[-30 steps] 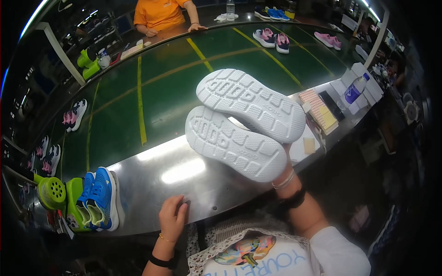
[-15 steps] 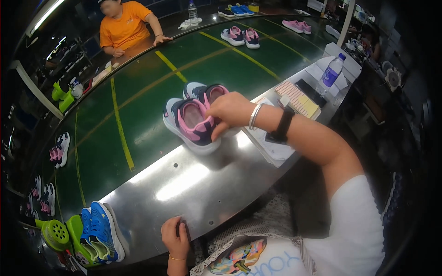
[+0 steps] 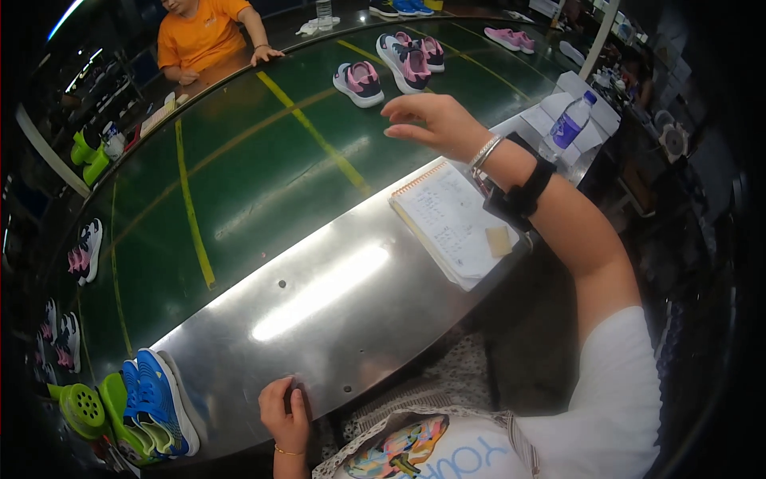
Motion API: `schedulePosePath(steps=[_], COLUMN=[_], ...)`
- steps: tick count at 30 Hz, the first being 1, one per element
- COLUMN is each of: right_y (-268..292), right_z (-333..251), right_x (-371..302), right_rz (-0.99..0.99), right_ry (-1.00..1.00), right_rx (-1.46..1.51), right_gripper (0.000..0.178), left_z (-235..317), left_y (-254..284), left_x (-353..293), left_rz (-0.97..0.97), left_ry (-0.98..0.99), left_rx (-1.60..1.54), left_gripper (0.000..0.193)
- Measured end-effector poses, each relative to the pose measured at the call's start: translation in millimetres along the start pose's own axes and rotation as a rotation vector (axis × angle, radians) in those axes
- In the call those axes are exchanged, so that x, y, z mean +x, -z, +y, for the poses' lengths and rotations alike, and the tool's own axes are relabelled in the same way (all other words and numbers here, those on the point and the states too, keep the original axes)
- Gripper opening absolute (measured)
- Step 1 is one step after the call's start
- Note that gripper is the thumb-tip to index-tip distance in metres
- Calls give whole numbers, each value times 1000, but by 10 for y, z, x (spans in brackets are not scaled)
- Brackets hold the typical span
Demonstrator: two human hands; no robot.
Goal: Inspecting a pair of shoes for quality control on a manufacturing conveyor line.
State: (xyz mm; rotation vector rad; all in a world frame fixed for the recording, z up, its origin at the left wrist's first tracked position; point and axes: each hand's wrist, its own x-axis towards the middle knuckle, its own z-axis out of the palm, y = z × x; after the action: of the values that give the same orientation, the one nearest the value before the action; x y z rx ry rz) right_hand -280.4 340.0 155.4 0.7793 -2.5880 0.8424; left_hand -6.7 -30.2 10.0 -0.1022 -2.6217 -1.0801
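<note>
My right hand (image 3: pixel 431 124) is held above the green surface with its fingers apart and nothing in them. Just beyond its fingertips, a grey, navy and pink sneaker (image 3: pixel 359 86) stands on the green surface. A second sneaker of this kind (image 3: pixel 405 65) is close by to the right. It partly covers similar shoes, of which one sneaker (image 3: pixel 433 54) shows behind it. My left hand (image 3: pixel 285 415) rests at the near edge of the metal table (image 3: pixel 263 351), its fingers loosely bent, the thumb apart, with no object visible in it.
Blue sneakers (image 3: pixel 159 399) stand with a green holder (image 3: pixel 82 409) at the near left. A spiral notebook (image 3: pixel 455 223) and a water bottle (image 3: pixel 570 126) are on the right. Across the green surface (image 3: pixel 263 199) sits a person in orange (image 3: pixel 203 40). More sneakers (image 3: pixel 85 251) stand far left.
My right hand has let go of the pink-trimmed sneakers, which now stand farther off on the green surface by the other pair. The notebook lies uncovered. My left hand stays at the table edge.
</note>
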Motion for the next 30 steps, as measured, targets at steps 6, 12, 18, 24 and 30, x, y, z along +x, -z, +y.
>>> schedulePosePath(steps=[6, 12, 18, 24, 30], right_y=[-589, -954, -1173, -1364, -1371], right_z=[-495, -798, -922, -917, -962], right_x=[-1150, -1755, -1912, -1958, -1944], right_rz=[-141, -217, -216, 41, 79], right_ry=[55, -54, -229, -178, -176], right_rx=[181, 335, 412, 359, 357], right_gripper=[30, 27, 24, 20, 19], left_z=[8, 3, 17, 11, -24], left_y=[-15, -33, -33, 12, -20], left_x=[-20, -33, -16, 23, -44], left_rz=[-2, -4, -9, -87, -89], left_ry=[-11, 1, 12, 46, -9], left_rx=[38, 50, 59, 24, 146], left_gripper=[16, 16, 16, 18, 21])
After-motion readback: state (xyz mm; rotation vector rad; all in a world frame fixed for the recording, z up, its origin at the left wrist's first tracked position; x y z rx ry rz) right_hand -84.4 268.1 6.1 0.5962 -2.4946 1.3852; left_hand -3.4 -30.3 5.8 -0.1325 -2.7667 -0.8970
